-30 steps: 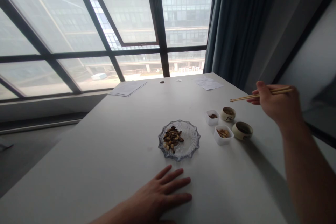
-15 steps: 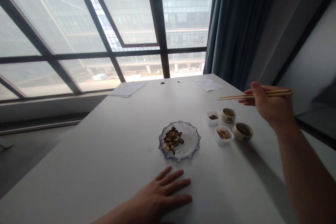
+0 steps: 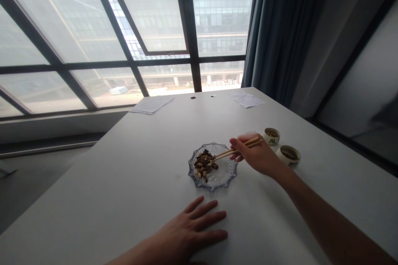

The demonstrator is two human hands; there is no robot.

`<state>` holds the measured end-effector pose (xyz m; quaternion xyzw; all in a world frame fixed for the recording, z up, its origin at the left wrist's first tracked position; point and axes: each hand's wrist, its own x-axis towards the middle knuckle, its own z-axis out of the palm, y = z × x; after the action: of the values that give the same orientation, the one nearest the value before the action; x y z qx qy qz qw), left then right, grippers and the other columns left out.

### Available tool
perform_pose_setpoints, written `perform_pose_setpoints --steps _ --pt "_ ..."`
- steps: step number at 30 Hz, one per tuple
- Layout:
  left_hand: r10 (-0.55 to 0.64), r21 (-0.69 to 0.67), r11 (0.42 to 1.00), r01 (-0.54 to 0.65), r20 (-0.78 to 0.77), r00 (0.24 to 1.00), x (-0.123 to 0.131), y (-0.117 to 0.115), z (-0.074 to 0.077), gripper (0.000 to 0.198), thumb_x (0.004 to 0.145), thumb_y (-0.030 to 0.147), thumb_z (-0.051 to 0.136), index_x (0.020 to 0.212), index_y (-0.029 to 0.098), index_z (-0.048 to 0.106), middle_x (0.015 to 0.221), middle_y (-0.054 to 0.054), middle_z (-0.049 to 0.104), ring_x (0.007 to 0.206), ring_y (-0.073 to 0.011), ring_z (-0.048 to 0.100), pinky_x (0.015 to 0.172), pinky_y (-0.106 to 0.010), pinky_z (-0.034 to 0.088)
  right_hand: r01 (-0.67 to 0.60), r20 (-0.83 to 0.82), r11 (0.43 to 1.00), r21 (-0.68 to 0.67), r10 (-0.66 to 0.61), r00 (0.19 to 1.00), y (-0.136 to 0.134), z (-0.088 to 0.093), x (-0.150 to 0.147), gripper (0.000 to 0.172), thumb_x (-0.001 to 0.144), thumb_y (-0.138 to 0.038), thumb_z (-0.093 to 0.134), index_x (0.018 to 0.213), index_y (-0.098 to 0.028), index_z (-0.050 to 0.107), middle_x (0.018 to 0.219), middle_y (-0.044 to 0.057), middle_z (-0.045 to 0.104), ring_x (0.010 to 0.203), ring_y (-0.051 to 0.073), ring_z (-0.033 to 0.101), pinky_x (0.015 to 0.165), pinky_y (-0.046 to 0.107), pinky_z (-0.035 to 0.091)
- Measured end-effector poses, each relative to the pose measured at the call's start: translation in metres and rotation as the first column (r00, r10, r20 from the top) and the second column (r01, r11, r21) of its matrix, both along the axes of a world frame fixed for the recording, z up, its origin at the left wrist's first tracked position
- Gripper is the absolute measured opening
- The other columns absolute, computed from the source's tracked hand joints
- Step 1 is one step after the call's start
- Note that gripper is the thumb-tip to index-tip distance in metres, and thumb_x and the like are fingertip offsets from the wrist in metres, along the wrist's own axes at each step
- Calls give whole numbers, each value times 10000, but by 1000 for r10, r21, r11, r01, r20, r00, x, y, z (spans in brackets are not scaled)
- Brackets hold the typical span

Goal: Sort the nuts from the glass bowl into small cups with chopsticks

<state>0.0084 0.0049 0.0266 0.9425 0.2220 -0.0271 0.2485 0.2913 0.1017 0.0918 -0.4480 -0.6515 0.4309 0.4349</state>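
Observation:
My right hand (image 3: pixel 253 153) grips a pair of wooden chopsticks (image 3: pixel 238 148). Their tips reach over the clear glass plate (image 3: pixel 225 180), at the right edge of a pile of mixed nuts and seeds (image 3: pixel 205 165). Whether the tips touch a piece is too small to tell. With fingers spread, my left hand (image 3: pixel 195 227) lies flat on the white table, just in front of the plate, holding nothing. Behind my right hand one small white plastic cup (image 3: pixel 250 133) shows only its rim, and the other white cup is hidden.
To the right of the plate stand two cream ceramic cups, one farther back (image 3: pixel 271 136) and one nearer (image 3: pixel 288 156). Paper sheets lie at the far left (image 3: pixel 151 105) and far right (image 3: pixel 248 100) of the table (image 3: pixel 108 182). Windows and a dark curtain (image 3: pixel 273 37) are beyond.
My right hand has swung left and down with the chopsticks, from beyond the cups to the plate, now covering the white plastic cups. My left hand has stayed still.

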Motion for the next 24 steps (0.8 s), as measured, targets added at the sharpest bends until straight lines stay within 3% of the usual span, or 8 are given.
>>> perform_pose_setpoints --steps 7,15,19,24 --pt "-2 -3 1000 2 46 999 0 0 -2 721 949 404 731 1607 368 436 1731 -15 298 1596 -382 218 1288 -601 27 -19 -8 1000 -25 19 1000 3 -13 -6 591 802 -762 733 756 -173 714 711 87 778 697 283 806 553 295 624" --pt "-3 9 1000 3 38 999 0 0 0 677 990 441 692 1612 366 436 1726 -17 312 1596 -367 228 1295 -584 40 26 -22 1000 -15 -26 999 4 -21 -11 563 851 -732 706 751 -178 729 697 95 784 670 291 803 598 339 655" --pt "-10 18 1000 10 34 999 0 0 1 678 988 442 693 1611 361 438 1727 -17 309 1597 -366 224 1296 -583 48 63 -21 998 -9 -63 998 2 -10 -6 557 846 -722 723 744 -174 737 731 102 792 662 287 803 571 327 659" --pt "-8 17 1000 8 14 1000 0 0 0 712 956 411 730 1605 358 442 1732 -14 295 1598 -370 219 1294 -587 47 211 -33 975 77 -209 977 -1 20 19 561 840 -722 733 785 -164 769 781 117 806 661 267 805 598 310 676"
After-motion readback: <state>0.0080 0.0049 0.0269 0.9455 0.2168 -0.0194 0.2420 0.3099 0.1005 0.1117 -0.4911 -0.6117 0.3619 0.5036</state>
